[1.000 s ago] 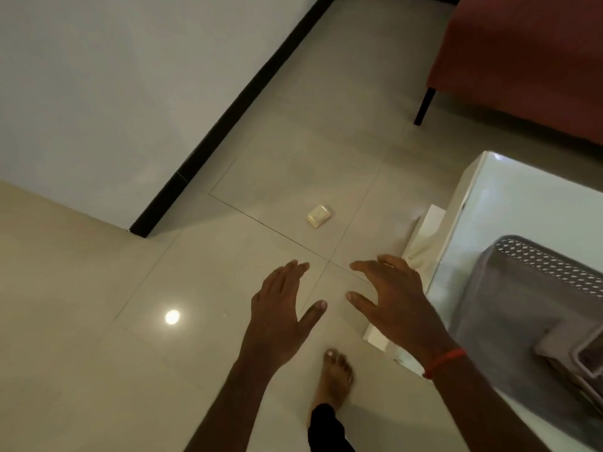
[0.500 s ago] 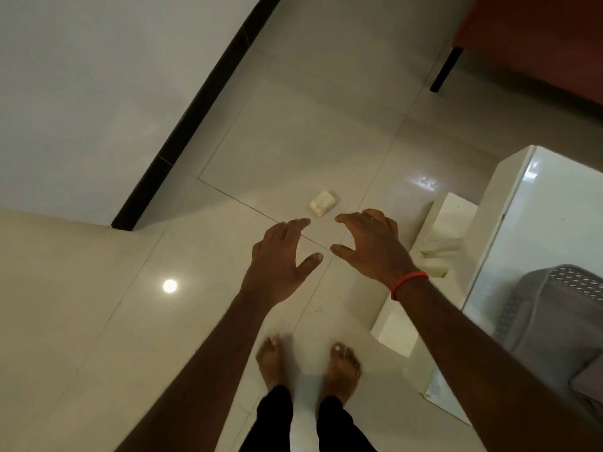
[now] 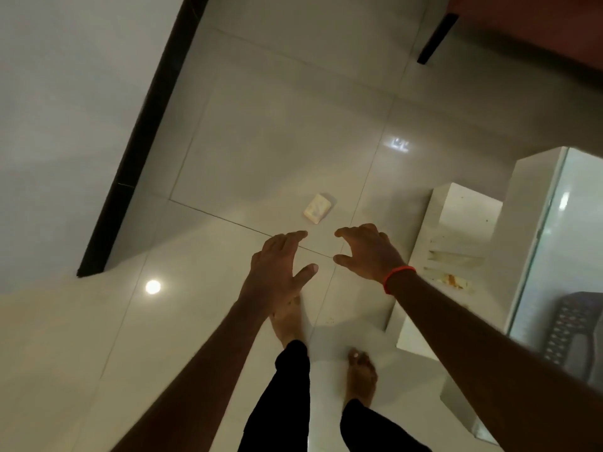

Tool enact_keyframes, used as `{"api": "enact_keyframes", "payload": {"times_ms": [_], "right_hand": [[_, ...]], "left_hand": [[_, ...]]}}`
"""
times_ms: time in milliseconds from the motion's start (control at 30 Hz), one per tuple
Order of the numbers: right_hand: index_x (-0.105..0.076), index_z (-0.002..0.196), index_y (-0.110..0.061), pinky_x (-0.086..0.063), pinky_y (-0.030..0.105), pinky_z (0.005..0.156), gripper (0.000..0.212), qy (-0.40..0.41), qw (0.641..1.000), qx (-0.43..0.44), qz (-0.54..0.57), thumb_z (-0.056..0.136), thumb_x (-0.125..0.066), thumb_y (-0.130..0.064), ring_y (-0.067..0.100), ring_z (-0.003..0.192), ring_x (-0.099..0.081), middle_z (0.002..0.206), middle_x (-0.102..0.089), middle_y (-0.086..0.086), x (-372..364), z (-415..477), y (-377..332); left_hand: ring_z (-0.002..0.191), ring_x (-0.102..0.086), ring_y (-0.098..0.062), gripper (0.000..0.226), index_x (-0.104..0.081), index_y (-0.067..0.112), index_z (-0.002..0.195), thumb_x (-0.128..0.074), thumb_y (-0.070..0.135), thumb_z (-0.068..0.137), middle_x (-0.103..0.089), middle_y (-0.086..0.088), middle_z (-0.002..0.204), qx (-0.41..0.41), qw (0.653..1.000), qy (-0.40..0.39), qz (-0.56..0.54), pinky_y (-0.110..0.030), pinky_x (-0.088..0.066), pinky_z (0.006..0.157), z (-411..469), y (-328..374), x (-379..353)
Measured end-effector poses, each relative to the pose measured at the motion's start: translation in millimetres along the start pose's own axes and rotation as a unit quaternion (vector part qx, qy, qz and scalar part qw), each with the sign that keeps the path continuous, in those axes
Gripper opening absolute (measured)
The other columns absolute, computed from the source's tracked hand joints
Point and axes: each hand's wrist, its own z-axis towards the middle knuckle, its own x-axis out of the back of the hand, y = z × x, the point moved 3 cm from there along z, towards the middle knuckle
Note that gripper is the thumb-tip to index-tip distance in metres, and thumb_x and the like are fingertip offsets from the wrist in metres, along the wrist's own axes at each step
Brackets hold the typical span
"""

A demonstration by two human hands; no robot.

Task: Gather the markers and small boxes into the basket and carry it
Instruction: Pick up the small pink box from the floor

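Your fingers are spread, lightly curved and empty on the left hand (image 3: 280, 265) and right hand (image 3: 368, 252) alike. The small box (image 3: 318, 207) lies on the floor (image 3: 261, 141) just beyond and between them, its long axis slanting far-right, with both hands about equally near.

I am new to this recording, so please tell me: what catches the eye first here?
The two bare hands in the middle: the left hand and the right hand, with a red band at its wrist, are held out open and empty above the pale floor. Just beyond them a small cream box lies alone on a tile. At the right edge a grey basket stands on a white table.
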Motion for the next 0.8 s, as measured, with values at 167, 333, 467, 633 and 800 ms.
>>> {"api": "enact_keyframes", "payload": {"times_ms": [167, 333, 467, 633, 800], "right_hand": [[-0.046, 0.141, -0.023, -0.047, 0.047, 0.101, 0.058, -0.012, 0.997, -0.053, 0.050, 0.092, -0.062, -0.048, 0.032, 0.126, -0.050, 0.131, -0.063, 0.011, -7, 52, -8], [-0.050, 0.137, -0.020, -0.052, 0.045, 0.094, 0.055, 0.001, 0.996, -0.063, 0.056, 0.090, -0.065, -0.045, 0.033, 0.119, -0.055, 0.125, -0.063, 0.014, -31, 114, -8], [-0.050, 0.138, -0.021, -0.053, 0.046, 0.091, 0.060, 0.033, 0.998, -0.051, 0.016, 0.086, -0.070, -0.044, 0.033, 0.121, -0.051, 0.134, -0.050, 0.015, -50, 154, -6], [-0.031, 0.151, -0.034, -0.042, 0.053, 0.106, 0.085, 0.021, 0.999, -0.039, -0.009, 0.080, -0.075, -0.049, 0.042, 0.142, -0.027, 0.162, -0.017, 0.016, -112, 241, 19], [-0.039, 0.146, -0.039, -0.050, 0.056, 0.099, 0.072, 0.066, 0.997, -0.026, -0.033, 0.083, -0.074, -0.036, 0.045, 0.140, -0.024, 0.162, -0.014, 0.016, -155, 281, 34]], "left_hand": [[0.142, -0.037, -0.022, 0.067, -0.035, 0.025, 0.151, -0.061, 0.050, 0.094, -0.046, -0.002, 0.150, -0.026, 0.999, -0.020, 0.034, -0.048, -0.036, 0.110, 39, -26, 26], [0.142, -0.038, -0.022, 0.068, -0.036, 0.026, 0.151, -0.061, 0.052, 0.093, -0.047, -0.003, 0.151, -0.019, 0.999, -0.022, 0.041, -0.051, -0.040, 0.111, 90, -55, 23], [0.144, -0.036, -0.022, 0.068, -0.035, 0.028, 0.152, -0.061, 0.051, 0.094, -0.045, -0.002, 0.153, -0.017, 0.999, -0.018, 0.037, -0.053, -0.038, 0.112, 110, -67, 13], [0.143, -0.034, -0.018, 0.066, -0.035, 0.029, 0.152, -0.060, 0.051, 0.094, -0.044, 0.002, 0.153, -0.025, 0.999, -0.016, 0.029, -0.049, -0.036, 0.113, 155, -105, -31], [0.144, -0.032, -0.014, 0.067, -0.033, 0.031, 0.153, -0.059, 0.051, 0.095, -0.040, 0.005, 0.155, -0.024, 0.998, -0.034, 0.038, -0.044, -0.032, 0.113, 180, -128, -64]]}}
